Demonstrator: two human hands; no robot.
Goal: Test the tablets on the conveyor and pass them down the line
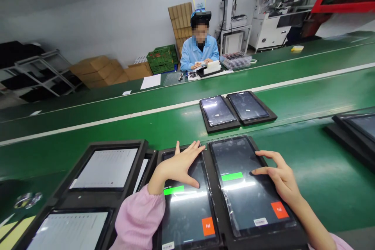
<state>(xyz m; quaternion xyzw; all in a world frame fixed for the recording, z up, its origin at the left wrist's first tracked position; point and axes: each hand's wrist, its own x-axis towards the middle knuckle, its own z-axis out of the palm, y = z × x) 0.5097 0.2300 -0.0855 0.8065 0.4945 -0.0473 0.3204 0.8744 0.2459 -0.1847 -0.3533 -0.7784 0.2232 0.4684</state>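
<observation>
Two tablets lie side by side in black foam trays before me, each dark screen showing a green bar and a red "Fail" box. Over the upper part of the middle tablet (187, 207) spreads my left hand (180, 164), fingers apart, holding nothing. My right hand (278, 175) is at the right tablet (243, 199), with its thumb and index finger apart at the screen's right side; a fingertip seems to touch the glass. Clear film wrinkles along that tablet's left edge. Both hands come out of pink sleeves.
Two white-screened tablets (104, 168) sit in black foam at the left. Beyond, a foam tray with two dark tablets (219, 110) rests on the green conveyor (164, 125). More trays (348, 136) stand at the right edge. A person in blue (200, 49) works across the line.
</observation>
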